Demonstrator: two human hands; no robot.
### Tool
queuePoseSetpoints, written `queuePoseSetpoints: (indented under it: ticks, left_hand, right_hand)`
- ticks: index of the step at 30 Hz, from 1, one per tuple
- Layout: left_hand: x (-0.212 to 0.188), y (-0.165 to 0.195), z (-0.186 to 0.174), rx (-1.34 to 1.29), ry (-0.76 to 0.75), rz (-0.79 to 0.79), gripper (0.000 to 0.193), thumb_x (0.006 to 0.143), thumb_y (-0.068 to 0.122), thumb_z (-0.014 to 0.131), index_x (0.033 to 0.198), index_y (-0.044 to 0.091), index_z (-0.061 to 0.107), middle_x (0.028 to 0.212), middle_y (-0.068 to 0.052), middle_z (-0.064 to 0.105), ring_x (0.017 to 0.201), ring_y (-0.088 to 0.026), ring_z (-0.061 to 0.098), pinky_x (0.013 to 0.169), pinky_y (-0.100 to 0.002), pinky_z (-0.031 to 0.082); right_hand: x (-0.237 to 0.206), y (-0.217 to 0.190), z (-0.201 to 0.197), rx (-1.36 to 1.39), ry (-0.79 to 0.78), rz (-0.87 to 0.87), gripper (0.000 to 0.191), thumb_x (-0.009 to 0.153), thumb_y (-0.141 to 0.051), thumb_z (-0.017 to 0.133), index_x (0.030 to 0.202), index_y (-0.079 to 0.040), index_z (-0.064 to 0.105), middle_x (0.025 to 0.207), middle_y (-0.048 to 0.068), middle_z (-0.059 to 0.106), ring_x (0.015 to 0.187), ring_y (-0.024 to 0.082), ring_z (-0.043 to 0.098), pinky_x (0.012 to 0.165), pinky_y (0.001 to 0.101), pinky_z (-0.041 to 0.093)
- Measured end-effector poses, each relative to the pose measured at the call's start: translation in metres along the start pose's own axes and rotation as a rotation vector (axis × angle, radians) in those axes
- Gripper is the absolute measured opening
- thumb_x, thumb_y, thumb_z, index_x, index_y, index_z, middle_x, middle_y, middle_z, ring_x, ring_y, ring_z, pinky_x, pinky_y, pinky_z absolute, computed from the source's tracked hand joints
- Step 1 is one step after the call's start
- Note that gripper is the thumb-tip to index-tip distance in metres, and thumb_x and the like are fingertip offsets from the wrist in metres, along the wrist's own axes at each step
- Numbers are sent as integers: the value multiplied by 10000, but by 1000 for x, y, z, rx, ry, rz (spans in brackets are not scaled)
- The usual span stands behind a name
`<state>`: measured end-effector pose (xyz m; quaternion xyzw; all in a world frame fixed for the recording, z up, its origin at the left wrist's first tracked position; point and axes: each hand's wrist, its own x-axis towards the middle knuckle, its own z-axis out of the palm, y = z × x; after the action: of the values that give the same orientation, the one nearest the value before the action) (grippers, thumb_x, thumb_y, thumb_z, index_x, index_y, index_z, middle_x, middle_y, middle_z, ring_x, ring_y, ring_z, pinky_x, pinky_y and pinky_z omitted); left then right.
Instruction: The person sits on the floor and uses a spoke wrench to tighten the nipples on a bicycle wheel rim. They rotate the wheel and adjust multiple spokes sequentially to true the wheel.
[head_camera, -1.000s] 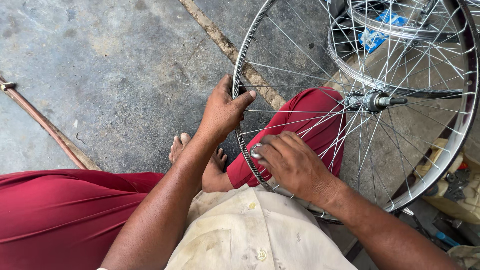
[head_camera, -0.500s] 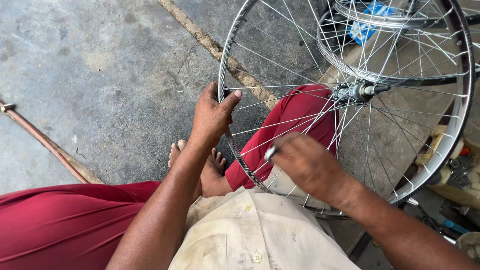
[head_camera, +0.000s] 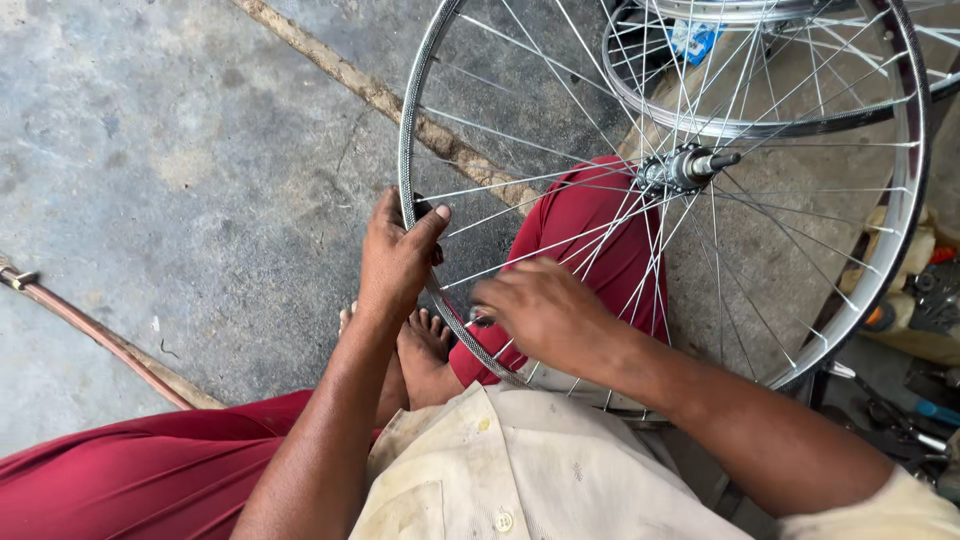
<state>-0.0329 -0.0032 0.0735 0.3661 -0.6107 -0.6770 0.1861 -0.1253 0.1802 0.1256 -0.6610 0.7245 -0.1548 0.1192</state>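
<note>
A silver spoked bicycle wheel stands upright over my red-clad legs, its hub and axle near the centre. My left hand grips the rim on its left side, thumb hooked over the inside. My right hand is closed low on the rim among the spokes, pinching a small metal tool that is mostly hidden by the fingers. My bare feet rest on the concrete just below the rim.
A second bare wheel rim lies behind the first at the upper right. Tools and small parts clutter the right edge. A thin rusty rod lies on the concrete floor at the left, and a raised seam crosses it diagonally.
Both hands stay on the lower left of the rim. The right hand has shifted slightly along the rim at the spokes.
</note>
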Motion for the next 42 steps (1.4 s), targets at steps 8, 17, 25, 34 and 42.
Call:
queuePoseSetpoints:
  ticks: [8, 17, 25, 34, 42]
  left_hand:
    - [2, -4, -1, -53, -20, -34, 295, 894, 166, 760, 1065, 43, 554, 721, -18, 594, 557, -94, 582, 480, -269, 491]
    - [0, 0, -2, 17, -28, -22, 288, 886, 176, 751, 1056, 68, 545, 729, -10, 614, 571, -88, 607, 491, -265, 517]
    - [-1, 4, -3, 55, -20, -19, 287, 888, 184, 753, 1016, 53, 532, 736, -19, 616, 584, -93, 613, 509, -274, 520]
    - [-2, 5, -3, 30, -13, -25, 286, 874, 181, 753, 1045, 66, 555, 725, -33, 620, 570, -97, 602, 499, -277, 506]
    - [-1, 2, -3, 27, -27, -15, 298, 896, 166, 751, 1061, 32, 541, 744, -20, 611, 583, -95, 607, 508, -268, 517]
  right_hand:
    - [-6, -2, 3, 166, 41, -46, 202, 897, -157, 700, 1062, -44, 668, 971, 85, 695, 853, 268, 688, 761, 429, 516]
    - [7, -19, 4, 11, -87, 114, 298, 865, -184, 747, 1089, -31, 626, 916, 121, 656, 866, 307, 669, 798, 473, 529]
    - [-1, -13, -11, 275, -37, 16, 299, 824, -168, 791, 1000, -20, 601, 940, 119, 655, 916, 306, 672, 831, 474, 524]
    - [10, -20, 5, -54, -222, 102, 398, 804, -215, 810, 1095, -45, 599, 883, 114, 644, 896, 327, 655, 826, 514, 506]
    - [-7, -10, -9, 238, -1, -28, 284, 830, -154, 771, 1045, -51, 616, 1056, 142, 658, 945, 296, 672, 838, 463, 533]
